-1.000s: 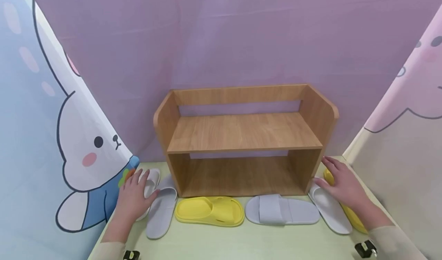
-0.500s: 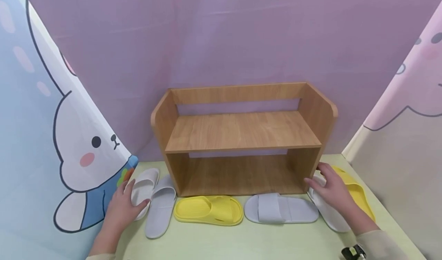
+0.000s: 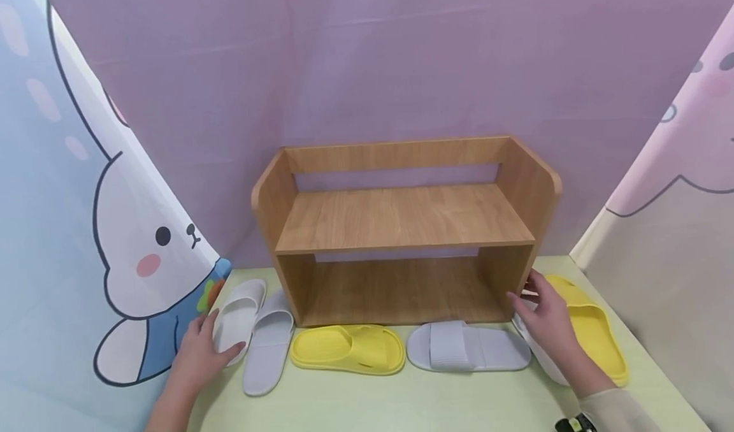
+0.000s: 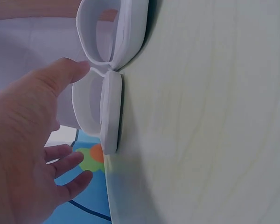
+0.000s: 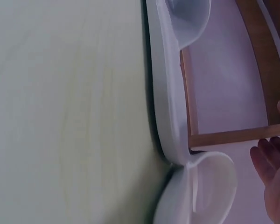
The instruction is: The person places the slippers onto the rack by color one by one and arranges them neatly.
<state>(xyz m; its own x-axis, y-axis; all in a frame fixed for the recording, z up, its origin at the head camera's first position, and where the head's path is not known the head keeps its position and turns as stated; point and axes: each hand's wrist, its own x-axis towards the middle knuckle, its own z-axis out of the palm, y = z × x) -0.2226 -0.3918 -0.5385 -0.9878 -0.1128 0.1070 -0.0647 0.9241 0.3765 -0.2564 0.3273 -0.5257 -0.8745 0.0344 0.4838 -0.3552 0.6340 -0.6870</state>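
Note:
My left hand (image 3: 199,352) hovers beside a white slipper (image 3: 237,322) at the far left, its fingers spread and holding nothing. In the left wrist view its thumb (image 4: 77,71) overlaps the slipper strap (image 4: 86,105). My right hand (image 3: 547,317) hangs over another white slipper (image 3: 552,363), at the front right corner of the wooden shelf (image 3: 407,218). Its thumb and fingers lie on either side of the shelf's right panel edge (image 5: 238,136) in the right wrist view, loosely bent. Part of that slipper is hidden under the hand.
A grey slipper (image 3: 268,349), a yellow slipper (image 3: 347,350) and another grey slipper (image 3: 450,347) lie along the shelf's front. A second yellow slipper (image 3: 596,336) lies at far right. Purple cloth (image 3: 395,56) hangs behind, printed cloth (image 3: 143,279) at the sides.
My right hand has moved left from over the right-hand slippers to the shelf's right panel, uncovering the yellow one. My left hand has drawn back, down and left, off the white slipper.

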